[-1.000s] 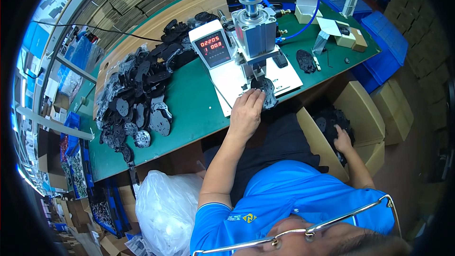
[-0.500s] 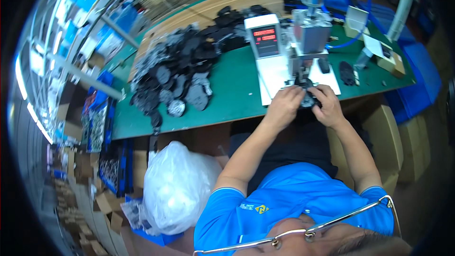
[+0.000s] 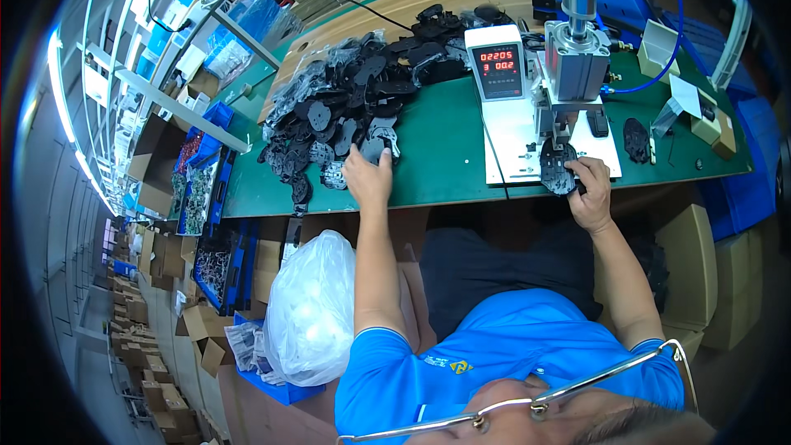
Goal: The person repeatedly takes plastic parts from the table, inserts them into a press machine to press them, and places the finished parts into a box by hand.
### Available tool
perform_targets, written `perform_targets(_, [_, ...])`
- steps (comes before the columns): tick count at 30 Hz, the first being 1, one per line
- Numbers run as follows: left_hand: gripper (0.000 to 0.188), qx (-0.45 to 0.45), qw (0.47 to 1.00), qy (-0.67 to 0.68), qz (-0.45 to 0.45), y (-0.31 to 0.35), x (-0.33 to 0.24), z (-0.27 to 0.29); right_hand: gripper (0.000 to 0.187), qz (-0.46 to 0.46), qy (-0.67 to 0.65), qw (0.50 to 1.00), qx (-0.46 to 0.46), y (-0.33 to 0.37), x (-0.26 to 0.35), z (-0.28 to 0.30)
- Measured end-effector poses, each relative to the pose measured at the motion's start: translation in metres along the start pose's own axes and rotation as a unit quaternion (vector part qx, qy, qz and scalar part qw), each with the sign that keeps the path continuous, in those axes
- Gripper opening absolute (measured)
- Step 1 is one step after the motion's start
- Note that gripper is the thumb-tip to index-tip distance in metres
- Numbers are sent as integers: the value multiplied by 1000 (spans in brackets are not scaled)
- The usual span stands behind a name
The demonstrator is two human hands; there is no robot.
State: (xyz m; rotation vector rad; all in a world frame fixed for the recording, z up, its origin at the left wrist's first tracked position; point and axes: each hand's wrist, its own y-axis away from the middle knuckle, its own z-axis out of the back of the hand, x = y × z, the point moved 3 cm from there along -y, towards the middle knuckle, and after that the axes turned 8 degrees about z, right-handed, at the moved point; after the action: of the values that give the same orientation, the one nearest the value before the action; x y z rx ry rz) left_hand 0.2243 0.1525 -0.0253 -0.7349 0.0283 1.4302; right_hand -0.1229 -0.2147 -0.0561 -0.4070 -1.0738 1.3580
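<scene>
Plate (image 3: 555, 173), black, lies in head view on white base (image 3: 512, 166) beneath the press (image 3: 577, 70). My right hand (image 3: 591, 198) bends its fingers at plate's edge; my left hand (image 3: 370, 177) spans a grey part (image 3: 375, 148) by the pile (image 3: 350, 86). Whether either hand grips, I cannot tell. I should hold plate flat, fingertips outside the press's path.

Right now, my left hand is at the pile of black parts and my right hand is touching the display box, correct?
Not quite. Your right hand is at the black part by the press, as the head view shows. Your left hand is indeed at the pile of black parts.
</scene>
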Motion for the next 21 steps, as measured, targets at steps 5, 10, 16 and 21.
perform_targets(5, [82,136,991,-17,8,-20,-8,-5,47,-5,9,1000,-9,7,-4,5])
perform_targets(10, [60,204,966,159,9,-28,13,-20,49,-8,5,1000,-8,7,-2,5])
perform_targets(16, [29,380,786,485,51,18,-13,-25,50,-7,3,1000,-6,8,-8,0])
perform_targets(21, [30,422,688,589,42,76,-65,-23,46,-14,14,1000,-3,7,-6,3])
